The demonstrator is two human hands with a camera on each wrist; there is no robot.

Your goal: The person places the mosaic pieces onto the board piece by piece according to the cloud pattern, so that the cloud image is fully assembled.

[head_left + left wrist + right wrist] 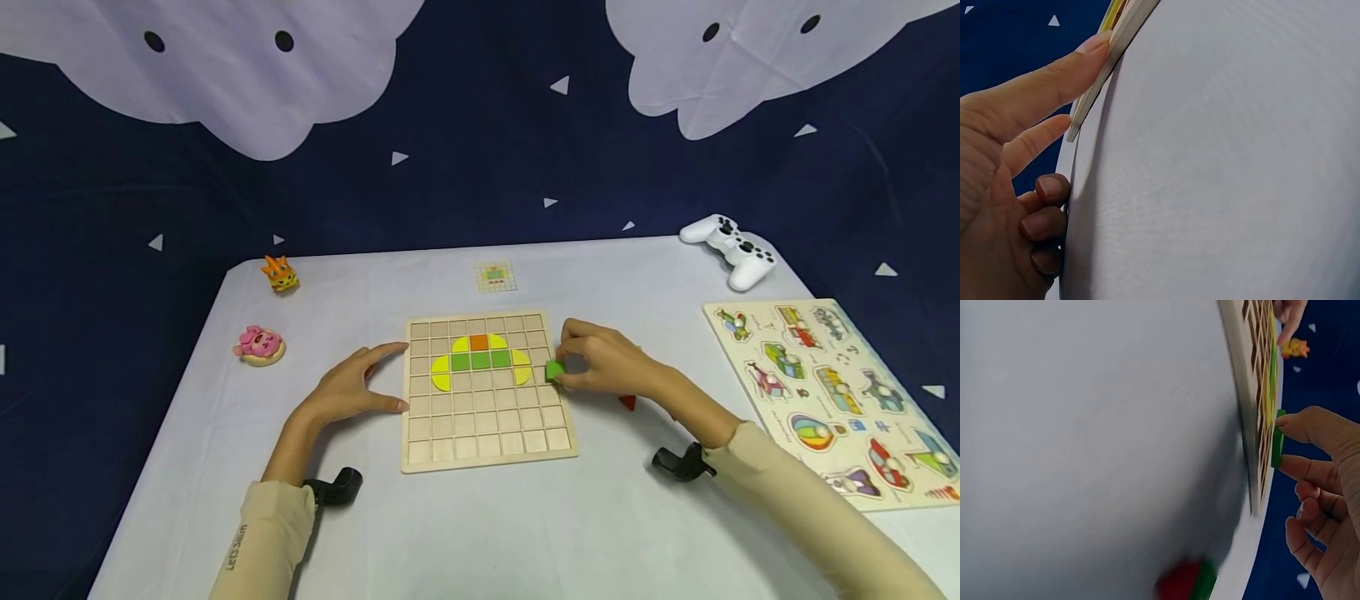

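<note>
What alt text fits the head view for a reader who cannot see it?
A right hand pinches a green tile at the right edge of a wooden grid board on a white table, while the left hand steadies the board's left edge. Yellow, green and orange tiles fill part of the grid.

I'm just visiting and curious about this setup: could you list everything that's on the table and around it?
grid board: one, pale wood, table centre, holding yellow, green and orange tiles
green tile: one, at the board's right edge
red piece: one, beside the right wrist
pattern card: one, small, behind the board
vehicle puzzle: one, multicoloured, right side
game controller: one, white, far right
orange figure: one, far left
pink figure: one, left
table: one, white
backdrop: dark blue, pale clouds
left hand: rests against the board's left edge
right hand: pinches the green tile
</note>
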